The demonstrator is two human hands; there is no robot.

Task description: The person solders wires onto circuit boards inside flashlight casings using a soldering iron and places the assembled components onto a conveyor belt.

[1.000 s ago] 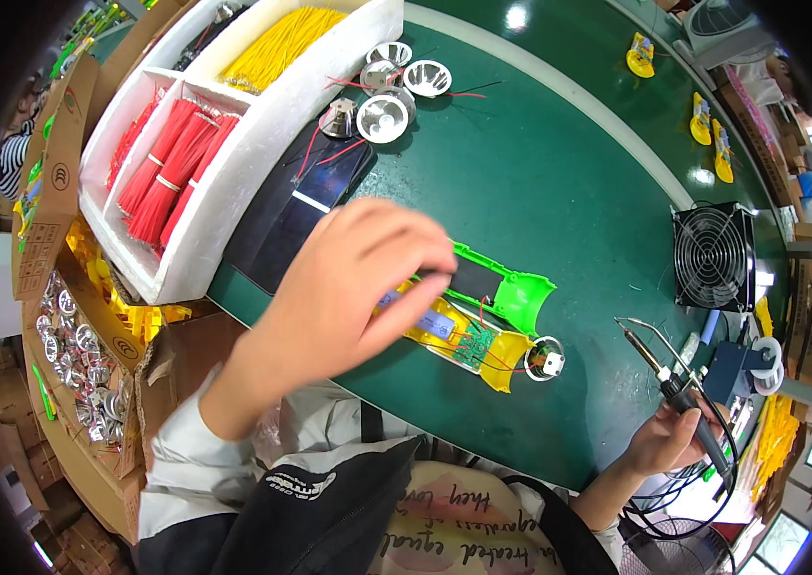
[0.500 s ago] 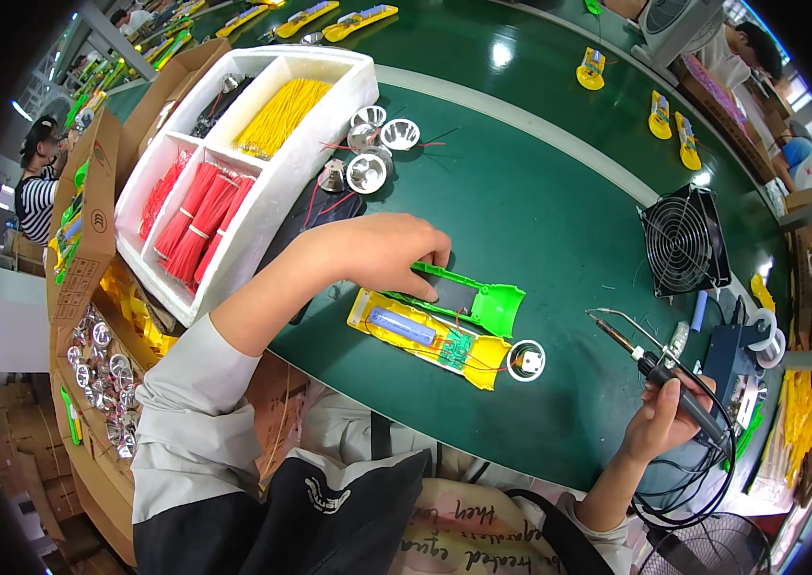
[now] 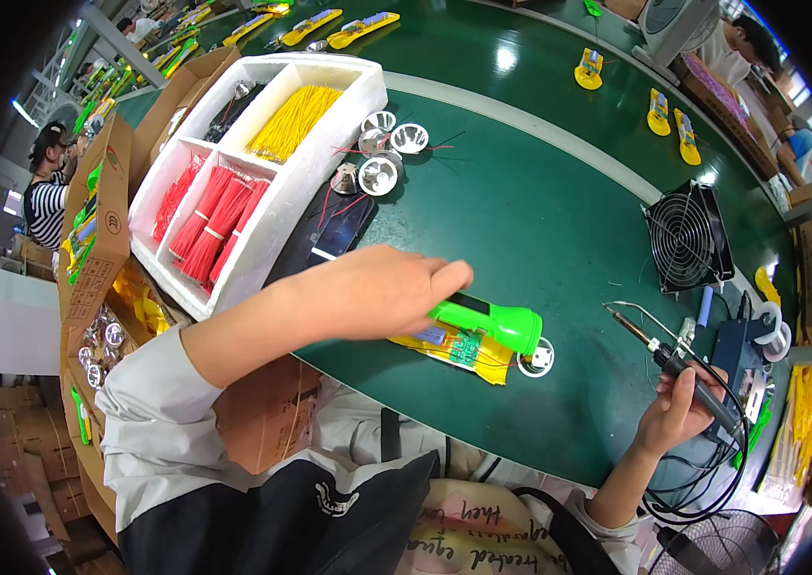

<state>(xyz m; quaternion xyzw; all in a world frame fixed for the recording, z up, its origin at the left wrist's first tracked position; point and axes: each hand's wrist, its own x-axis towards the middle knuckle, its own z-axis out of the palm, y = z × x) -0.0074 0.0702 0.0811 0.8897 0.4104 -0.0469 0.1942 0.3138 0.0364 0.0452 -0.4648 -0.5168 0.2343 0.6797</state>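
My left hand [image 3: 396, 292] is closed on a green flashlight half-shell [image 3: 511, 329], its smooth outer side facing up. The shell lies across part of a yellow flashlight half-shell [image 3: 485, 370] on the green table. Inside the yellow half, a blue-violet battery cell [image 3: 433, 334] and a green circuit board [image 3: 464, 349] partly show. At its wide end sits a round reflector [image 3: 538, 359] with a white centre, joined by thin wires. To the right, my right hand [image 3: 679, 410] grips a soldering iron [image 3: 665, 357] with a thin curved metal tube alongside; its tip points up-left, above the table.
A white foam box [image 3: 277, 254] holds red, yellow and black wires at the left. Several reflector cups [image 3: 379, 175] stand beside it. A black square fan [image 3: 689, 237] and a blue soldering station [image 3: 737, 335] are at the right. Beyond, yellow half-shells [image 3: 658, 113] lie along the far strip.
My left hand has turned the green half-shell over, from inside showing to outer side up, and moved it over the yellow half. The right hand with the soldering iron has shifted slightly right.
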